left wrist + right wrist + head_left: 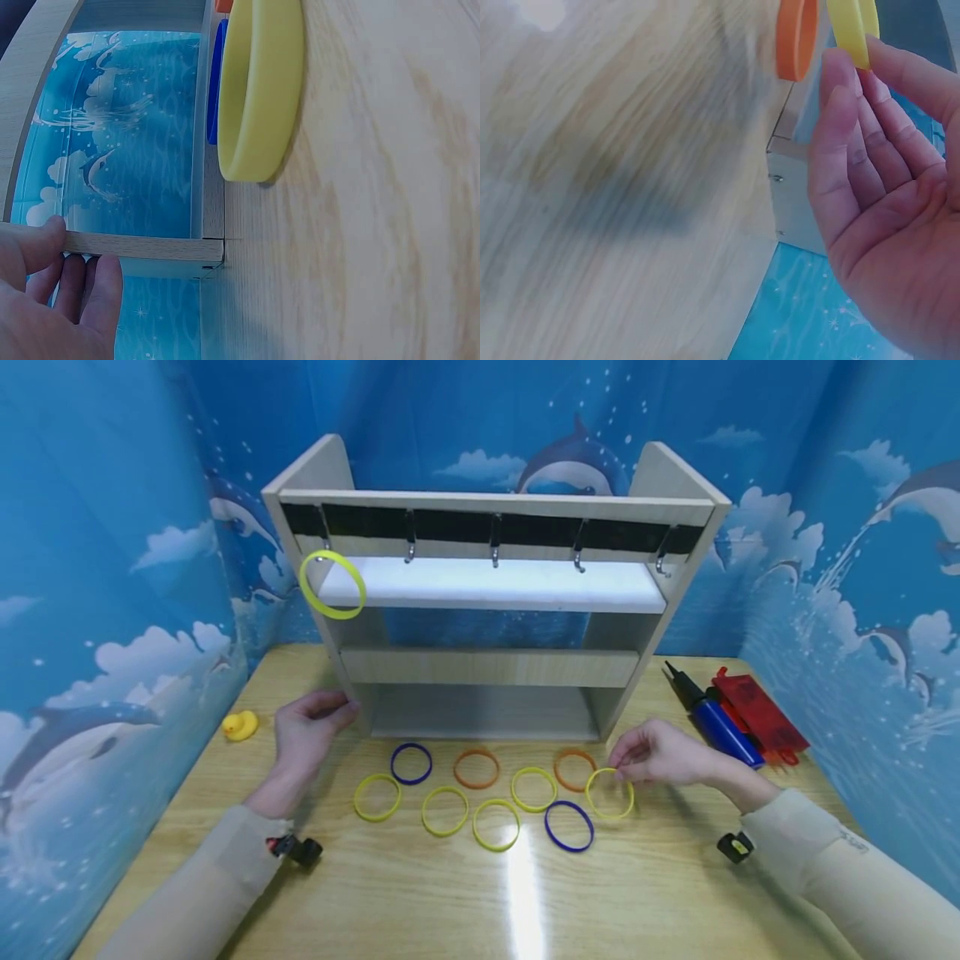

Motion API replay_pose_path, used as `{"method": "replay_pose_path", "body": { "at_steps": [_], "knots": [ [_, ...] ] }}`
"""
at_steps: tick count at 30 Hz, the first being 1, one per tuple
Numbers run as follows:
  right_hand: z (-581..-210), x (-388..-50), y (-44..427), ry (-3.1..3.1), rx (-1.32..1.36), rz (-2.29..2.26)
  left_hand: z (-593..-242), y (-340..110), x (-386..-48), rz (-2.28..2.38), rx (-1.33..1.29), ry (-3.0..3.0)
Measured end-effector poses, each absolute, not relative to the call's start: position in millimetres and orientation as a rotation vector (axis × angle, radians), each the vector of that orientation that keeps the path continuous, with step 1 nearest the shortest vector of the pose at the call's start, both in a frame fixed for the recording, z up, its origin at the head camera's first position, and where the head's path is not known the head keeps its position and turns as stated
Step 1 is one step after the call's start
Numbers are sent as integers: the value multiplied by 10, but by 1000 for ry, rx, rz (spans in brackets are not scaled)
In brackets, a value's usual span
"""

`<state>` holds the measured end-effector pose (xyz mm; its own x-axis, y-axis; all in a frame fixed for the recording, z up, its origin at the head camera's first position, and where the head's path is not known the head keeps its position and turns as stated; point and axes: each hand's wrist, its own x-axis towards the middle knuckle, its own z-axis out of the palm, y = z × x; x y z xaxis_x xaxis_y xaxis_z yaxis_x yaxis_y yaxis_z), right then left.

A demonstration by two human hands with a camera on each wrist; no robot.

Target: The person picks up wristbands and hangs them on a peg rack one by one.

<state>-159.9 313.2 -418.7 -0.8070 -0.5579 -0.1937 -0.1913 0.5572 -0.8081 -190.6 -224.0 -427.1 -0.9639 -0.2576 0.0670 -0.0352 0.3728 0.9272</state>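
Observation:
My left hand (309, 732) pinches the left side panel of the wooden shelf (491, 668) near its base; in the left wrist view thumb and fingers lie on either side of the panel edge (150, 246). The right hand (660, 753) pinches a yellow ring (610, 816) between thumb and fingers, also seen in the right wrist view as a yellow band (849, 30). Beside it lie an orange ring (575, 787) and a blue ring (570, 847). Another yellow ring (352, 613) hangs on the leftmost hook (326, 535) of the shelf's black strip.
More rings lie before the shelf: several yellow (377, 819), one blue (411, 782) and one orange (476, 787). A yellow duck (240, 726) sits at the left. At the right are a blue pump (723, 727) and a red object (765, 714). Curtains with dolphins surround the table (420, 910).

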Motion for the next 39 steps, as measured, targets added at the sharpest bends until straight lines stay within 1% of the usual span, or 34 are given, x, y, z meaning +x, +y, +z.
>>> {"method": "replay_pose_path", "body": {
  "at_steps": [8,21,26,39],
  "knots": [
    [-4088,-1574,3068,2331,-603,-1175,-4272,-2242,-1905,-1626,257,-2442],
    [-4042,-1584,2736,2378,-612,-1206,-4265,-2244,-1903,-1615,283,-2476],
    [-3984,-1570,2582,2293,-595,-1295,-4260,-2244,-1903,-1624,284,-2464],
    [-3909,-1556,2210,2262,-701,-1464,-4271,-2249,-1904,-1659,276,-2431]
  ]
}}
